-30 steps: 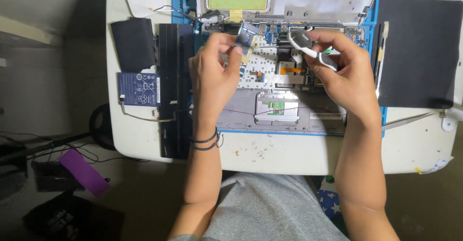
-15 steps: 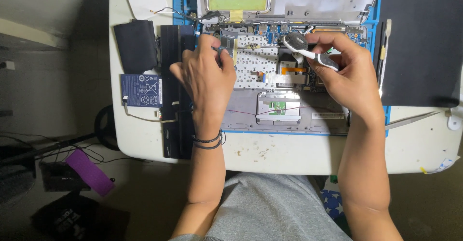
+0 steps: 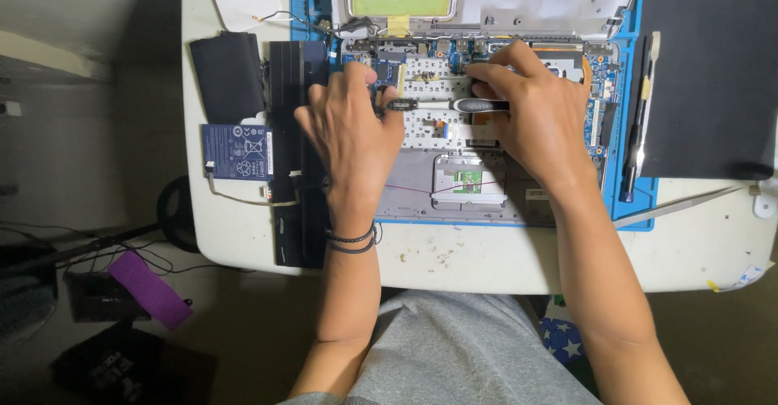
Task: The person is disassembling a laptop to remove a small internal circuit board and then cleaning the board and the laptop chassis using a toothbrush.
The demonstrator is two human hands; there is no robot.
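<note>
A screwdriver [image 3: 466, 105] with a grey-and-black handle lies nearly level across the upper part of an opened laptop chassis [image 3: 421, 194], its tip pointing left toward the board near the hinge. The right hand [image 3: 535, 117] grasps the handle, fingers wrapped over it. The left hand [image 3: 352, 130] rests on the chassis at the tip end, fingers curled down at the shaft; whether it pinches a screw or only steadies the tip I cannot tell. By the look of it, the step in hand is working a small fastener on the exposed internals; the next move probably calls for keeping the tip seated and square while the handle turns. Below the hands sits the trackpad underside with a small green board [image 3: 466, 181]. The chassis lies on a blue work mat [image 3: 628, 211] on a white surface [image 3: 486, 259]. To the left lie a black battery pack [image 3: 228, 77] and a blue-labelled module [image 3: 237, 152]; to the right a dark panel [image 3: 713, 81] and slim pry tools [image 3: 640, 113].
</note>
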